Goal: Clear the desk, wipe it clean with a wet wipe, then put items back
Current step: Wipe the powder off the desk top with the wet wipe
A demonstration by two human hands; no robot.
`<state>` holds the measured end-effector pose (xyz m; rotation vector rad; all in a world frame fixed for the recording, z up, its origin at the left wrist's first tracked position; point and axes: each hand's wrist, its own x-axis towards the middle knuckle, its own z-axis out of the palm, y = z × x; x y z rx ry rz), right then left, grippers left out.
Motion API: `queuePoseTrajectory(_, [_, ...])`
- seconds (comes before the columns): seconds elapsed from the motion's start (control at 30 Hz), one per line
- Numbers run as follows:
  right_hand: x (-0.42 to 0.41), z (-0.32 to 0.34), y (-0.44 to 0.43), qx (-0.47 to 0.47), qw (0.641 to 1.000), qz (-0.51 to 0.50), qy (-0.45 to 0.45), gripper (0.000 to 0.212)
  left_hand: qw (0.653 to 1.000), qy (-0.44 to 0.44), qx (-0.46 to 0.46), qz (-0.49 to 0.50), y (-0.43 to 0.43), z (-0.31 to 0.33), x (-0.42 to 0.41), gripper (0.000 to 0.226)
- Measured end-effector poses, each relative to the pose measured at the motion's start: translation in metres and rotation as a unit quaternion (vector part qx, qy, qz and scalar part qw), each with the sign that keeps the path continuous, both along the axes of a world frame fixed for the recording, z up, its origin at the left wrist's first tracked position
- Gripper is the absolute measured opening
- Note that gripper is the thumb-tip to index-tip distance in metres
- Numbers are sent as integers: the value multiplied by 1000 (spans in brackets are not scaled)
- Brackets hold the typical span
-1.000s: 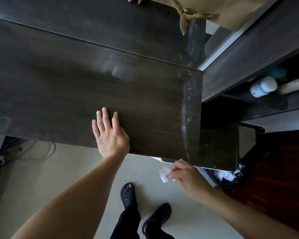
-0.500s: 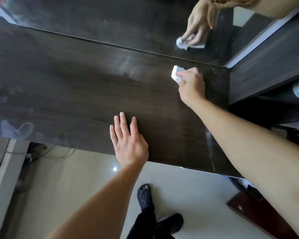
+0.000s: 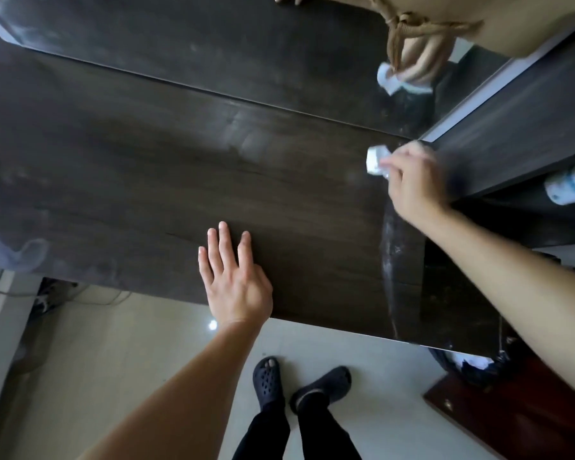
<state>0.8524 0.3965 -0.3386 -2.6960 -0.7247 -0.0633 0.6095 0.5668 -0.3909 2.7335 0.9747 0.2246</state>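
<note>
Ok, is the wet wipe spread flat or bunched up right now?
Bunched up: the wet wipe shows as a small crumpled wad poking out past the right hand, which grips it on the desk.

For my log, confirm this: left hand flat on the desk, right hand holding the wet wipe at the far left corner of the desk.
Wrong corner. The head view shows the right hand holding the wet wipe at the far right corner of the desk; the left hand is flat on the desk.
</note>
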Motion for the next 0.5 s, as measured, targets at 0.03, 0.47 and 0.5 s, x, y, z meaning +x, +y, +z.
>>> queuePoseTrajectory(0.03, [25,-5,7,-29,999,-44,-4,28,1000,-3,1,1,-1,0,0,49])
queuePoseTrajectory(0.47, [-68,-4,-57,-118,984,127,48,32,1000,-11,7,5,-1,1,0,47])
queuePoseTrajectory(0.5, [-86,4,-67,-116,975,172,76,25,1000,-12,6,6,-1,2,0,47])
